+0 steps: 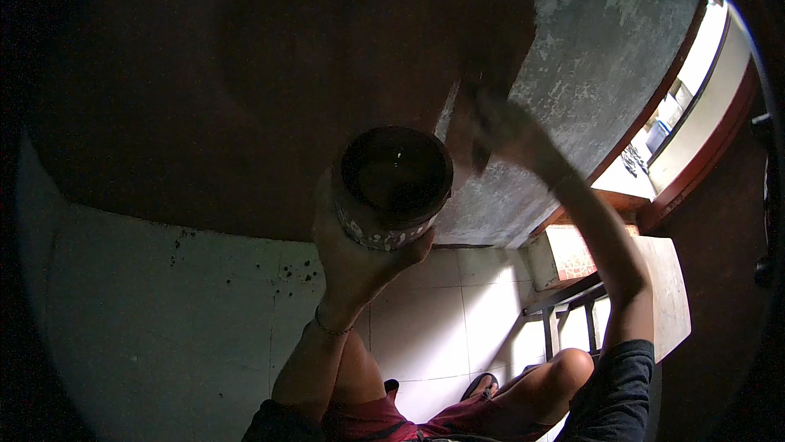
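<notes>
In my left hand (356,266) is a round paint tub (391,225), held up from below with the fingers and thumb around its side. Its open top faces me, and dark liquid paint inside catches a small glint. My right hand (513,135) is raised against the wall (589,82), smeared by motion, and closed around what looks like a paintbrush (474,100), mostly lost in shadow. Dark brown paint (270,98) covers the wall's left and middle. To the right of the hand the surface is patchy grey, with a ragged edge between the two.
Pale floor tiles (417,311) carry dark paint spots (294,270) near the wall's foot. At the right stand a dark-framed seat (564,319) with a light board (666,295) and a red-framed opening (695,58). My bent knee (572,367) and sandalled foot (482,385) are below.
</notes>
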Demonstrator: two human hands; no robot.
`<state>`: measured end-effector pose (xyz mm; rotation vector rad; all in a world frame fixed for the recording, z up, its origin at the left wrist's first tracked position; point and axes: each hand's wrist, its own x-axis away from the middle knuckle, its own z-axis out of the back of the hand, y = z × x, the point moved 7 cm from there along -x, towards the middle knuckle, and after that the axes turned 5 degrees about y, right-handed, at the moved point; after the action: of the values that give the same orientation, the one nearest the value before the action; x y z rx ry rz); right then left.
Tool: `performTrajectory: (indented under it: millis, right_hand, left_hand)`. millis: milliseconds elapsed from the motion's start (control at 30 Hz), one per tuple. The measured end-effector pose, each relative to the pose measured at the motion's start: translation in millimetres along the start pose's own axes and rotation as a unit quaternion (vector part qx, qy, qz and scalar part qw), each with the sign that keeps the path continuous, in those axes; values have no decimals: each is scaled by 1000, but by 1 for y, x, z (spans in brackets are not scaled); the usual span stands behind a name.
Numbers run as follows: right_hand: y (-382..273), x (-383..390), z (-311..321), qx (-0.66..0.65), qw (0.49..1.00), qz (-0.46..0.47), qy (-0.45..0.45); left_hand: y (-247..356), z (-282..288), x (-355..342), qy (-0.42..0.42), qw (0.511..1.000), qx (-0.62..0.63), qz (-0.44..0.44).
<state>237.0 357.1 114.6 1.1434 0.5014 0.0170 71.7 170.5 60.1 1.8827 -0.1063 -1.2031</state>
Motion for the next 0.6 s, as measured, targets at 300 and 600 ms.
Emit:
performTrajectory:
  millis: [300, 600]
  right_hand:
    - [58, -7, -8, -202, 943, -219, -150]
    - [-77, 21, -38, -312, 899, -305, -35]
  left_hand:
    - [-4, 16, -4, 1, 996, -88, 11]
    - [1, 25, -21, 18, 993, -115, 19]
